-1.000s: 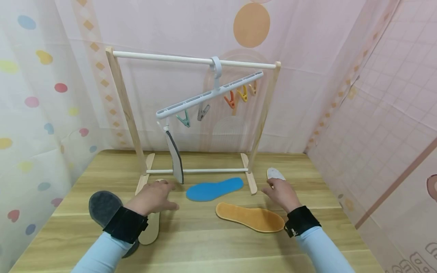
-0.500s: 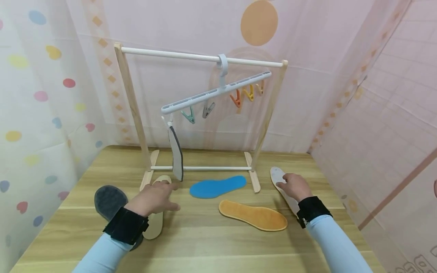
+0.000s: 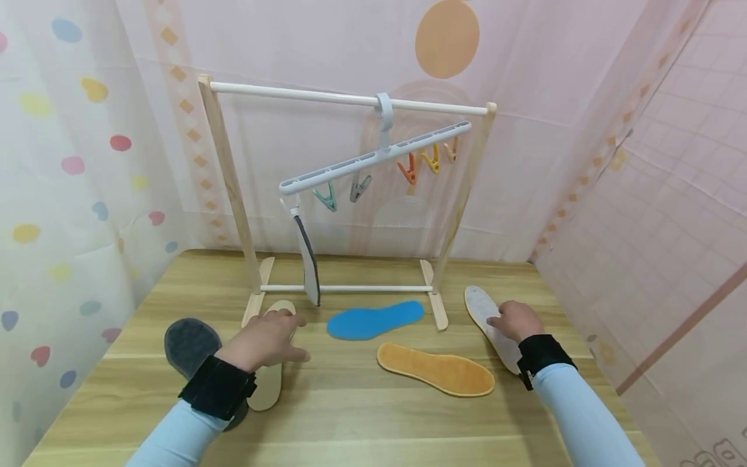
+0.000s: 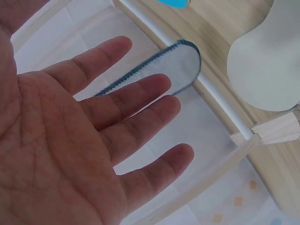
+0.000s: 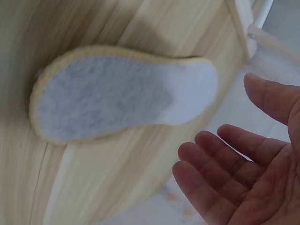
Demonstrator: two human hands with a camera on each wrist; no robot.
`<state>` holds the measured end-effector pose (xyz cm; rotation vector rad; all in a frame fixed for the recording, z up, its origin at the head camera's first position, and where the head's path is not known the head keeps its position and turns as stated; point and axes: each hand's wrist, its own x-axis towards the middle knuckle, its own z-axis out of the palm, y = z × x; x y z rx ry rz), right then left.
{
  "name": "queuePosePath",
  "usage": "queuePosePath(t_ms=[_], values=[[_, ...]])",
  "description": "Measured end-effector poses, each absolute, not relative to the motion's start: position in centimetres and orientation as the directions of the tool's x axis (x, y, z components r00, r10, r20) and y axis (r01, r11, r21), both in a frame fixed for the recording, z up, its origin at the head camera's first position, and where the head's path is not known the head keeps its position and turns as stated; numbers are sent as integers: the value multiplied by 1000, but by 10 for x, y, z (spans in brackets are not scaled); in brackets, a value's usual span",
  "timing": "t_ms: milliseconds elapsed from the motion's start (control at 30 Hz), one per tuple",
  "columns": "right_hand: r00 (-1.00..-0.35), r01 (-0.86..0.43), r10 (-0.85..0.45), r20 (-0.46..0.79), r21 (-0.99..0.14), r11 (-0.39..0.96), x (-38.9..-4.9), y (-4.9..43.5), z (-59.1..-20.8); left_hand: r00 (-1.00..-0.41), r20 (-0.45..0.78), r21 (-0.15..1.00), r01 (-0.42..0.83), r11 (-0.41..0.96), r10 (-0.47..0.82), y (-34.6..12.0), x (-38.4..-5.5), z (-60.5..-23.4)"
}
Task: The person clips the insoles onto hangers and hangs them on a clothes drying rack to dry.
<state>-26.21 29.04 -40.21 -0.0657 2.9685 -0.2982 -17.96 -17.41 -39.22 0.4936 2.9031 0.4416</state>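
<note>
My left hand, fingers spread, hovers over a cream insole and partly covers it in the head view. In the left wrist view its palm faces the camera and holds nothing. Beyond those fingers a grey insole with a dark stitched edge dangles from a clip at the low left end of a grey hanger. At the right, my right hand is over a pale grey insole with a yellowish rim. The right wrist view shows this insole apart from the relaxed, bare fingers.
The tilted hanger hooks over the white bar of a wooden rack, with several coloured clips along it. On the table lie a blue insole, an orange insole and a dark grey insole partly under the left forearm.
My right hand has moved rightward, uncovering more of the pale grey insole. My left hand stays almost still, and the head view has shifted slightly.
</note>
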Motion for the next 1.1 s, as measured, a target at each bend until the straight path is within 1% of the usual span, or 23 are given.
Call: queuePosePath(t_ms=[133, 367, 533, 667, 867, 1100], values=[[-982, 1, -36, -187, -195, 981, -272, 301, -404, -935, -118, 330, 281, 901, 335, -167, -179, -396], [-982, -12, -47, -182, -188, 982, -285, 321, -416, -938, -126, 367, 258, 894, 322, -157, -176, -406], [-981, 17, -21, -191, -192, 981, -296, 334, -427, -941, -105, 342, 269, 900, 321, -152, -177, -406], [-981, 12, -24, -194, -181, 983, -306, 341, -430, -945, -100, 323, 264, 909, 310, -149, -180, -402], [-977, -7, -43, -207, -172, 985, -319, 339, -425, -950, -118, 331, 236, 914, 288, -146, -181, -397], [-974, -15, -51, -223, -163, 987, -334, 327, -425, -959, -119, 331, 207, 921, 258, -143, -175, -399]])
